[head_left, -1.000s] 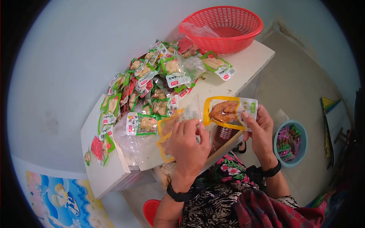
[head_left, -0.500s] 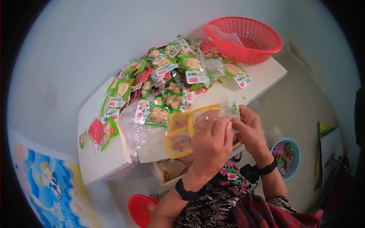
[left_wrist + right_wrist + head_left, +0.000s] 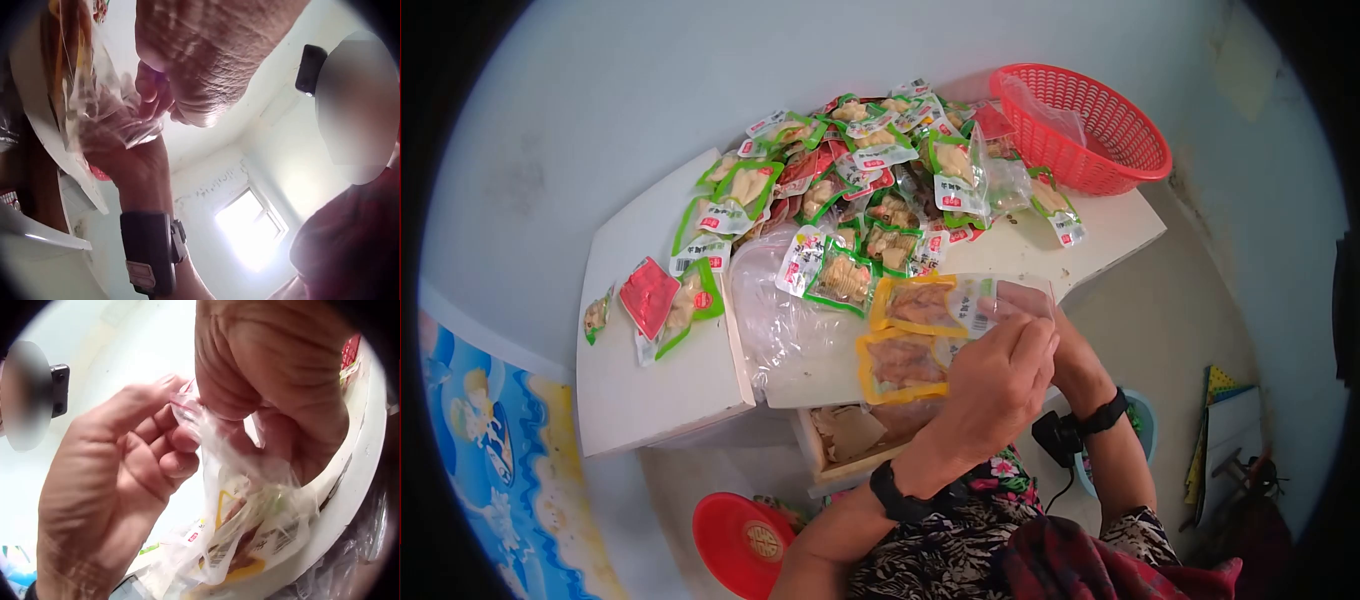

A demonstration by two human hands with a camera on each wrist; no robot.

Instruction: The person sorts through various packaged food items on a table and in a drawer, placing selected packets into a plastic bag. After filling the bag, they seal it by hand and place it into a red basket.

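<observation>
A clear zip bag (image 3: 956,338) holds two yellow-edged food packets, an upper packet (image 3: 920,303) and a lower packet (image 3: 902,362), with brown meat showing through. My left hand (image 3: 1005,385) pinches the bag's edge at its mouth, where a red zip line shows in the right wrist view. My right hand (image 3: 281,381) is at the same mouth, mostly behind the left hand in the head view. Its fingers (image 3: 1022,298) show through the clear plastic, close to the upper packet's label end; what they grip there I cannot tell.
A heap of green- and red-edged packets (image 3: 870,170) covers the table's back. A red basket (image 3: 1090,130) stands at the back right. Clear plastic bags (image 3: 775,300) lie left of the hands. Below are an open drawer (image 3: 840,440), a red bucket (image 3: 740,545) and a blue basin (image 3: 1142,425).
The yellow-edged packet that my right hand held outside has gone into the clear bag. My left hand has moved right to the bag's mouth. The head view has shifted.
</observation>
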